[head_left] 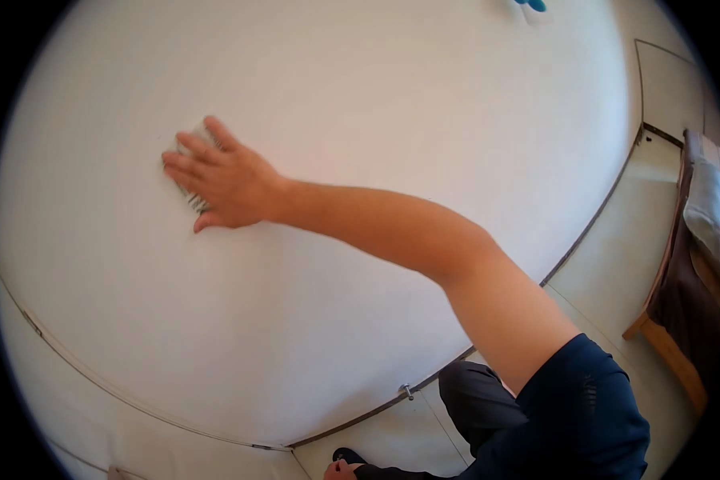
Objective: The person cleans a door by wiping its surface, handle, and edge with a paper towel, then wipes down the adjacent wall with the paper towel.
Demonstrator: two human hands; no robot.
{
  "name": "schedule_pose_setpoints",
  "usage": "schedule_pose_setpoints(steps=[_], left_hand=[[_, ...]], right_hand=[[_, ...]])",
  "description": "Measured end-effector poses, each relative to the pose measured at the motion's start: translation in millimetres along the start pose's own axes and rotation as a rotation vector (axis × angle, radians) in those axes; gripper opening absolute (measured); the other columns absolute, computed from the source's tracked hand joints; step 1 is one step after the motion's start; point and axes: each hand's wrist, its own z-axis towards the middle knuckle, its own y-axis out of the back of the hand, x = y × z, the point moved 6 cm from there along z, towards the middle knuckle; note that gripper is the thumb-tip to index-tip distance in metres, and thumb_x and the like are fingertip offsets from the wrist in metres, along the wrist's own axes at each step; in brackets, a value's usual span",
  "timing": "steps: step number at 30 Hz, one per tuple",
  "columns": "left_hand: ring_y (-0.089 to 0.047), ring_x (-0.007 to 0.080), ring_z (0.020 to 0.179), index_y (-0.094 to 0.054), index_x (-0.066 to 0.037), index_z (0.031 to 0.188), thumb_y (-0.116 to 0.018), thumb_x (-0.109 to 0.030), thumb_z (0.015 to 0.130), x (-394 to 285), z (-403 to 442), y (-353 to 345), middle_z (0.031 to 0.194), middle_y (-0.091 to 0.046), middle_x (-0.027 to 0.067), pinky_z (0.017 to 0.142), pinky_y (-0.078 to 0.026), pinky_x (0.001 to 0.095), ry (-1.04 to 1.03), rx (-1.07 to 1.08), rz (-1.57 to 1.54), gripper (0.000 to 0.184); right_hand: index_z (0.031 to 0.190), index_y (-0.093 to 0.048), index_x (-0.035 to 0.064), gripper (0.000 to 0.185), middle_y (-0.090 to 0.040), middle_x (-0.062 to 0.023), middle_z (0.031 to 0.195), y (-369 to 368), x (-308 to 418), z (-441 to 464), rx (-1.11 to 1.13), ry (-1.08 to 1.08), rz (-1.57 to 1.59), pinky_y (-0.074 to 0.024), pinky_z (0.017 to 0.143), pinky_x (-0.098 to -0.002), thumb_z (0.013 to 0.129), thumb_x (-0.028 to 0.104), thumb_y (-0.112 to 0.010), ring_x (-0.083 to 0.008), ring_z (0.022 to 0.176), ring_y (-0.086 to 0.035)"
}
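Note:
My right hand (224,180) lies with its palm side on the white wall (360,104), fingers spread and thumb pointing down. Under the fingers, pressed to the wall, is a white sheet with dark print (194,200). Only its edges show; the hand covers the rest. At the bottom edge of the view, my left hand (341,471) is low near a dark shoe (348,456). Its fingers look curled, and the frame cuts part of it off, so anything inside it is hidden.
A metal door stop (408,391) sticks out near the wall's foot. Pale floor tiles (608,264) run along the wall. On the right stands a wooden-framed seat (672,360) with brown cloth and a pale cushion. A blue object (534,5) is at the top of the wall.

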Motion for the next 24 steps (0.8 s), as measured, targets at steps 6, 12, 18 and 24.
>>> schedule_pose_setpoints(steps=[6, 12, 18, 24], left_hand=[[-0.067, 0.0481, 0.094, -0.076, 0.0, 0.091, -0.056, -0.037, 0.101, 9.4, 5.9, -19.8, 0.097, -0.074, 0.0244, 0.087, -0.051, 0.0574, -0.023, 0.083, 0.134, 0.043], [-0.067, 0.0486, 0.096, -0.075, 0.0, 0.09, -0.054, -0.039, 0.102, -3.9, 5.6, -18.3, 0.097, -0.074, 0.0259, 0.09, -0.05, 0.0576, -0.014, 0.067, 0.14, 0.046], [-0.067, 0.0494, 0.096, -0.075, 0.0, 0.092, -0.052, -0.039, 0.102, -12.2, 3.3, 0.7, 0.097, -0.074, 0.0263, 0.089, -0.05, 0.0595, 0.008, 0.101, 0.088, 0.046], [-0.072, 0.042, 0.088, -0.08, -0.007, 0.096, -0.067, -0.033, 0.094, 17.6, 13.2, -6.1, 0.09, -0.076, 0.0196, 0.08, -0.057, 0.0503, -0.005, 0.003, -0.048, 0.029]], right_hand=[[0.164, -0.037, 0.0086, 0.098, -0.036, -0.0106, 0.171, 24.1, -153.3, -89.6, 0.008, -0.255, -0.012, -0.0134, 0.129, -0.0647, 0.095, 0.076, -0.053, -0.0372, 0.16, -0.025], [0.168, -0.027, 0.0117, 0.093, -0.024, -0.0111, 0.176, 67.1, -298.2, -244.5, 0.006, -0.519, -0.216, -0.0087, 0.129, -0.0627, 0.099, 0.067, -0.056, -0.0394, 0.162, -0.016], [0.169, -0.02, 0.0078, 0.088, -0.022, -0.0157, 0.176, 78.6, -342.3, -300.9, -0.059, -0.944, -0.195, -0.0071, 0.127, -0.065, 0.106, 0.064, -0.045, -0.0433, 0.162, -0.014], [0.167, -0.026, 0.0048, 0.089, -0.026, -0.0169, 0.175, 42.7, -254.4, -200.9, -0.147, -0.769, -0.259, -0.0109, 0.125, -0.0695, 0.105, 0.067, -0.044, -0.0454, 0.161, -0.017]])
